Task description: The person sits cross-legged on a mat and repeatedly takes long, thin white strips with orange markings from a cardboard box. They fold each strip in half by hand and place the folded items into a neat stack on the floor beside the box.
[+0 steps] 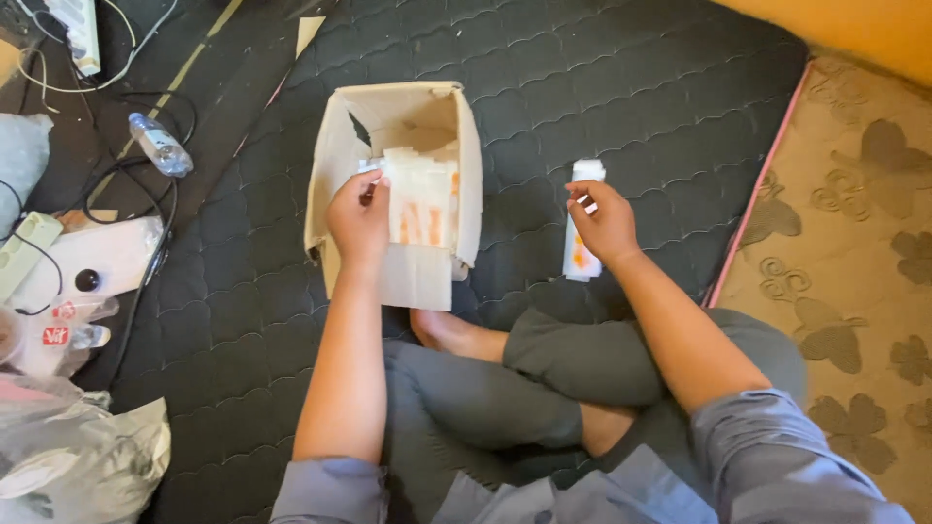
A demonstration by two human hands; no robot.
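In the head view, a person sits cross-legged on a dark quilted mattress [582,97] that fills the middle of the frame. Just above centre stands an open cardboard box [468,165], holding a stack of white packets with orange marks [422,199]. The left hand [357,221] is at the box's near left edge, fingers curled and pinching the left side of the stack. The right hand [604,221], right of centre and well apart from the box, pinches a single white packet with an orange mark [581,247]; the packet stands roughly upright, its lower end near or on the mattress, thumb and fingers closed on its upper half. A bare foot [449,335] shows just below the box, between the forearms. At the upper left a clear plastic bottle [160,146] lies among black cables [146,194]. At the lower left sits a crumpled plastic bag [87,456]. A beige floral mat [854,272] runs down the right edge.
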